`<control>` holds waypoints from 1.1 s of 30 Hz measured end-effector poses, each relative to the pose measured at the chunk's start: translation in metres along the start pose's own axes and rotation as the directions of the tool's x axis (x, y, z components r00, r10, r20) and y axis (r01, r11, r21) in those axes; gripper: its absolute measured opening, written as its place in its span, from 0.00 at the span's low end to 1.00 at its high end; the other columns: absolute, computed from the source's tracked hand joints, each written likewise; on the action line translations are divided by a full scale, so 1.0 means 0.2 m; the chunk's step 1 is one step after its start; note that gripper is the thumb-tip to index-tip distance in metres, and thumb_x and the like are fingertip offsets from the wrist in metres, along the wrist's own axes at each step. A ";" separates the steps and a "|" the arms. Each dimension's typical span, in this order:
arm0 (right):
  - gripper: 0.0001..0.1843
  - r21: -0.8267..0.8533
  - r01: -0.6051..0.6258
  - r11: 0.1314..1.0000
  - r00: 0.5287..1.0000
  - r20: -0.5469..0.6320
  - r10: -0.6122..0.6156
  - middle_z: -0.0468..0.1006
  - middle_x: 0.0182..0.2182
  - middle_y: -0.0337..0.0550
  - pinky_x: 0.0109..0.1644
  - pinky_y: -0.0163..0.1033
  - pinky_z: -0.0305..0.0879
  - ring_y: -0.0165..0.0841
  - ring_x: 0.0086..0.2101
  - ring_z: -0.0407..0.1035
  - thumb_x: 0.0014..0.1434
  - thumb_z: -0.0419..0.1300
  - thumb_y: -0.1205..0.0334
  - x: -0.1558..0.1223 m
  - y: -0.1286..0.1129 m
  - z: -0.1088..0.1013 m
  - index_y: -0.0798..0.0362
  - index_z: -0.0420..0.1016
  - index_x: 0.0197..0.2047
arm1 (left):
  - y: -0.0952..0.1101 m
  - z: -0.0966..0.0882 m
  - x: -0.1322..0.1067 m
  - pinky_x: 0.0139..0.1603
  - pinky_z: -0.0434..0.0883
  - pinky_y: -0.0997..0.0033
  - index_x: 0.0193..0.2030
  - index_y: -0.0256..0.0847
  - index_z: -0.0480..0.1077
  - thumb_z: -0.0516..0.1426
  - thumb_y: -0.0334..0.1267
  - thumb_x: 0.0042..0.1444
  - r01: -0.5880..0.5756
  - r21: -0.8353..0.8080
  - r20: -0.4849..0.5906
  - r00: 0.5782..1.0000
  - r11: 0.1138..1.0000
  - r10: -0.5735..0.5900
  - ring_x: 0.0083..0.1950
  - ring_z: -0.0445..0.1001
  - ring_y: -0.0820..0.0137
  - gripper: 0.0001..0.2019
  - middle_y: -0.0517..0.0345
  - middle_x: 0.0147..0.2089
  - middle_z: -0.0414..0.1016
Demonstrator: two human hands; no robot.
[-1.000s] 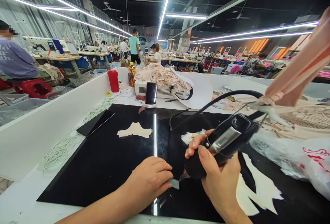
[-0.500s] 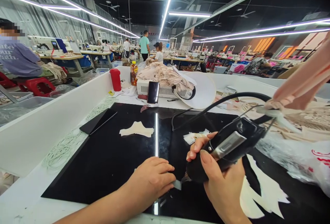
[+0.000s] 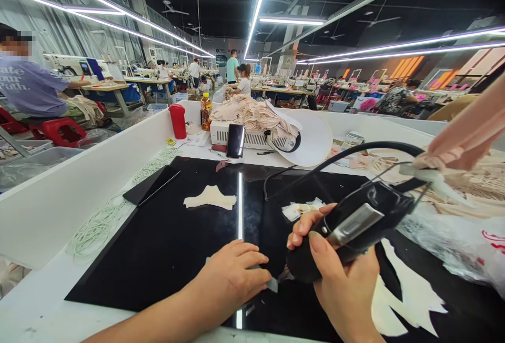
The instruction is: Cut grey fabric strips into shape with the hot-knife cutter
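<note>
On the glossy black surface (image 3: 158, 248), the left hand (image 3: 232, 277) pins a small grey piece (image 3: 271, 283) under closed fingers. The right hand (image 3: 339, 280) clamps its fingers round a black corded tool (image 3: 355, 222), tip at that piece.

The one camera rides on the worker's head, facing forward and slightly down across the black table (image 3: 158, 248). It sits close above the left hand (image 3: 231, 274) and right hand (image 3: 343, 285).
</note>
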State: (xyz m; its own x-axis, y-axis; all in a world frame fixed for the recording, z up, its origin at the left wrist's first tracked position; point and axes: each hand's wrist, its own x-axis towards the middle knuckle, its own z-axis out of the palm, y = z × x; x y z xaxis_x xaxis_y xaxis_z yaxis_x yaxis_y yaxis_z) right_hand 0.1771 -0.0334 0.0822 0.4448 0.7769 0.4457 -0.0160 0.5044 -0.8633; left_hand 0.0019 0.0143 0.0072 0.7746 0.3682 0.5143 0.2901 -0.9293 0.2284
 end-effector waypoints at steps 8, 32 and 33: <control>0.14 0.039 0.000 0.999 1.000 0.007 0.000 0.75 0.31 0.36 0.31 0.40 0.74 0.32 0.27 0.71 0.61 0.70 0.54 -0.01 -0.02 -0.01 0.43 0.71 0.47 | 0.00 0.00 -0.01 0.63 0.71 0.60 0.44 0.44 0.76 0.59 0.37 0.70 0.006 0.005 0.025 1.000 1.000 -0.006 0.56 0.78 0.64 0.05 0.57 0.52 0.82; 0.15 0.117 -0.040 0.992 0.999 0.038 0.036 0.76 0.29 0.36 0.31 0.41 0.76 0.33 0.27 0.72 0.59 0.71 0.56 0.02 -0.04 0.11 0.44 0.72 0.47 | -0.09 -0.42 -0.20 0.63 0.73 0.59 0.57 0.43 0.75 0.65 0.34 0.63 0.406 -0.091 0.184 0.904 0.910 -0.385 0.61 0.75 0.60 0.15 0.53 0.59 0.77; 0.15 0.131 -0.049 0.990 0.997 0.061 0.042 0.76 0.29 0.36 0.32 0.41 0.76 0.33 0.27 0.72 0.60 0.70 0.56 0.01 -0.03 0.13 0.44 0.72 0.47 | -0.10 -0.43 -0.23 0.63 0.73 0.58 0.57 0.43 0.75 0.66 0.34 0.62 0.428 -0.087 0.192 0.893 0.900 -0.407 0.61 0.74 0.60 0.16 0.52 0.60 0.77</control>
State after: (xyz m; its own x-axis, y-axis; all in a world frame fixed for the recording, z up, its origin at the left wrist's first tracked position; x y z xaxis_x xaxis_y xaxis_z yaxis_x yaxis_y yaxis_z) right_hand 0.1542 -0.0252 0.0947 0.3884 0.8187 0.4230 -0.1548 0.5104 -0.8459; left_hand -0.0889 0.0176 0.0505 0.6818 0.7014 0.2079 0.5438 -0.6760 0.4972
